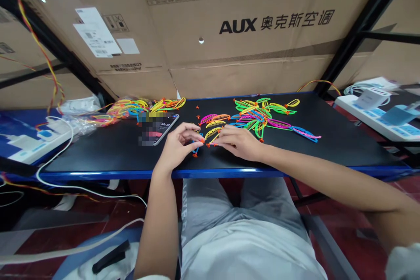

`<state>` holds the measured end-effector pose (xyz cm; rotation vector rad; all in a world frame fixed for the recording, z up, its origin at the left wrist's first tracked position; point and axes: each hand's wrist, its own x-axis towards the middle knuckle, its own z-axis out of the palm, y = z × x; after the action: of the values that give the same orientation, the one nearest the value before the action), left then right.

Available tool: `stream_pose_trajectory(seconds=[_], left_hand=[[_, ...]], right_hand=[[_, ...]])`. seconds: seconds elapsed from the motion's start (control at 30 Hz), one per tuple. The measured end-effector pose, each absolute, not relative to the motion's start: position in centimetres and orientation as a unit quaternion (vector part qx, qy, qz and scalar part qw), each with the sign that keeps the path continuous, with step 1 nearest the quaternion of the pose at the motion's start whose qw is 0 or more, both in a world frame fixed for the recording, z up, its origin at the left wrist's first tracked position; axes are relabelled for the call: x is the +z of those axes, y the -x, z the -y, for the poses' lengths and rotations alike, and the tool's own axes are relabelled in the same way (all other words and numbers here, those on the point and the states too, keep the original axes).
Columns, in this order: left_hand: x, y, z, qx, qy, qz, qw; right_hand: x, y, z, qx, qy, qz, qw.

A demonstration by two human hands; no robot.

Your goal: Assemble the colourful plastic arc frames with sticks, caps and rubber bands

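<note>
Near the front edge of the black tabletop [114, 153], my left hand [179, 145] pinches a small orange piece [202, 140] between thumb and fingers. A blue strip with an orange end [196, 151] lies just below those fingertips. To the right, my right hand [241, 142] has its fingers pressed together on a thin pink piece, mostly hidden by the fingers. Yellow curved pieces [213, 131] lie between the hands, with pink and orange ones behind. A pile of green, blue and pink looped pieces [259, 116] spreads behind my right hand.
A phone [160, 129] lies left of my left hand. Behind it are bagged colourful pieces [121, 111]. Power strips stand at the left [29, 146] and right [390, 118]. A large cardboard box [183, 61] rises behind the table. A white cable [62, 153] crosses the left front edge.
</note>
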<state>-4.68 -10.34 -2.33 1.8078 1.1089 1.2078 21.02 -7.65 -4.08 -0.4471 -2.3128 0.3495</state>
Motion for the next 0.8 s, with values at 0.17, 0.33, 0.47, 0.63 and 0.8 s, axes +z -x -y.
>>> stream_pose_trajectory(seconds=[0.17,0.33,0.47,0.63,0.8], left_hand=[[-2.0,2.8,11.1,0.431,-0.710,-0.397,0.391],[-2.4,1.0,11.6,0.413,-0.717,-0.390,0.404],[-2.1,1.3,12.1,0.398,-0.733,-0.396,0.385],[-1.6,2.2,12.1,0.411,-0.746,-0.373,0.369],[-3.5,3.1,12.1,0.396,-0.752,-0.388,0.357]], right_hand=[[-3.9,-21.5,8.0,0.280,0.193,0.838,0.426],[-4.1,-21.7,9.0,0.407,0.225,0.779,0.420],[-4.4,-22.4,9.2,0.487,0.218,0.749,0.392],[-4.3,-22.3,9.6,0.504,0.217,0.746,0.377],[-5.2,-21.9,10.0,0.549,0.238,0.716,0.359]])
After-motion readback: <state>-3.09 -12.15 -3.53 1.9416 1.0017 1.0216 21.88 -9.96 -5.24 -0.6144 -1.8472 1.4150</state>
